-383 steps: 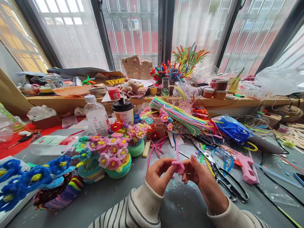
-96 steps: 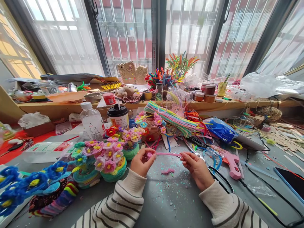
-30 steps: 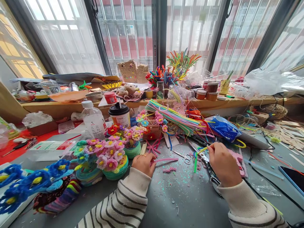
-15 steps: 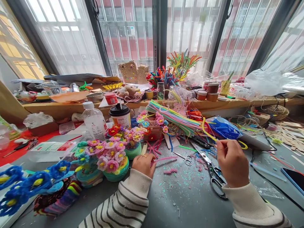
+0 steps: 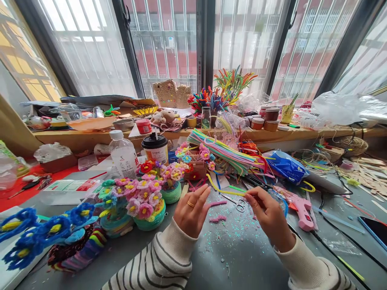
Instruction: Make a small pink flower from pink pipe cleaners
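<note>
A yellow pipe cleaner (image 5: 226, 191) is pinched at its right end by my right hand (image 5: 269, 215), its thumb and index finger together. It stretches leftward, bending up at its far end near my left fingertips. My left hand (image 5: 191, 211) is raised, fingers stretched out and thumb apart, with a ring on one finger. Beside the left thumb is a pink pipe cleaner (image 5: 218, 203); contact between them is unclear. A short fuzzy pink piece (image 5: 217, 218) lies on the grey table just below. Small silver scissors (image 5: 240, 204) rest under the yellow pipe cleaner.
Pipe-cleaner flower pots (image 5: 145, 205) crowd the left, with a plastic bottle (image 5: 122, 157) and lidded cup (image 5: 155, 149) behind. A bundle of pastel pipe cleaners (image 5: 223, 151) lies at centre back. To the right are a pink glue gun (image 5: 302, 211), its cable and a phone (image 5: 375, 229).
My right hand has moved left with the yellow pipe cleaner, uncovering the glue gun. My left hand has risen and its fingers have straightened from around the pink pipe cleaner.
</note>
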Demonstrator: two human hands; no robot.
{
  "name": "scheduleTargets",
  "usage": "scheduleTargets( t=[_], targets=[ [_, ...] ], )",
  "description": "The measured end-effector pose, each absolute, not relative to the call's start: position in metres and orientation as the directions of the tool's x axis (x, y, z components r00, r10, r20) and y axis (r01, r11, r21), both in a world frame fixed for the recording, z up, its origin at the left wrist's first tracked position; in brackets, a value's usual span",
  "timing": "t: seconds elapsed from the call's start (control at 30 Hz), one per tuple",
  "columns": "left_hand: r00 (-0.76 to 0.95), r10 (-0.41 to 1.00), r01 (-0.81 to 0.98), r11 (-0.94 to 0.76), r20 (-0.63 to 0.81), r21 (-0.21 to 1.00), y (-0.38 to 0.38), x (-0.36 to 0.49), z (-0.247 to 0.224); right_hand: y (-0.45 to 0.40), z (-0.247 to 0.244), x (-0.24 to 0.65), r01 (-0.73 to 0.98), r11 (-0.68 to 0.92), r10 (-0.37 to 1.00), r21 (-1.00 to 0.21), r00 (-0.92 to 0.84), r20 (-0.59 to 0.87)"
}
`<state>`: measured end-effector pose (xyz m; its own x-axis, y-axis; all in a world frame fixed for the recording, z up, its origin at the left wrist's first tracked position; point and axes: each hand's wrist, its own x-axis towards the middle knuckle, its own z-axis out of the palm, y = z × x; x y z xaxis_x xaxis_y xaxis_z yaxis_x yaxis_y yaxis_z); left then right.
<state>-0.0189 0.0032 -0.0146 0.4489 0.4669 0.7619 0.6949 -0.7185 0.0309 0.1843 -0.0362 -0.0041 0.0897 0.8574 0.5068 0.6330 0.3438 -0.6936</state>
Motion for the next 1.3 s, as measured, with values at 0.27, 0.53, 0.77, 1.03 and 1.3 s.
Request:
scheduleTargets(
  t=[0.27, 0.53, 0.77, 1.03, 1.3],
  targets=[
    [0.489, 0.414, 0.607, -0.794, 0.768, 0.041, -0.003, -0.016, -0.014, -0.040, -0.002, 0.173, 0.539, 0.444, 0.881, -0.716, -0.118, 0.458],
    [0.537, 0.411, 0.567, -0.822, 0.737, 0.045, -0.009, -0.008, -0.016, -0.041, -0.006, 0.165, 0.565, 0.470, 0.868, -0.678, -0.157, 0.472],
    [0.494, 0.479, 0.600, -0.792, 0.726, 0.115, -0.005, -0.012, -0.015, -0.037, -0.004, 0.188, 0.600, 0.359, 0.844, -0.715, 0.120, 0.524],
    [0.437, 0.594, 0.650, -0.727, 0.675, 0.219, 0.001, -0.014, -0.021, -0.035, 0.000, 0.200, 0.627, 0.345, 0.797, -0.698, 0.197, 0.571],
    [0.380, 0.763, 0.728, -0.596, 0.524, 0.339, 0.005, -0.016, -0.024, -0.035, -0.001, 0.206, 0.651, 0.313, 0.804, -0.692, 0.206, 0.558]
  ],
)
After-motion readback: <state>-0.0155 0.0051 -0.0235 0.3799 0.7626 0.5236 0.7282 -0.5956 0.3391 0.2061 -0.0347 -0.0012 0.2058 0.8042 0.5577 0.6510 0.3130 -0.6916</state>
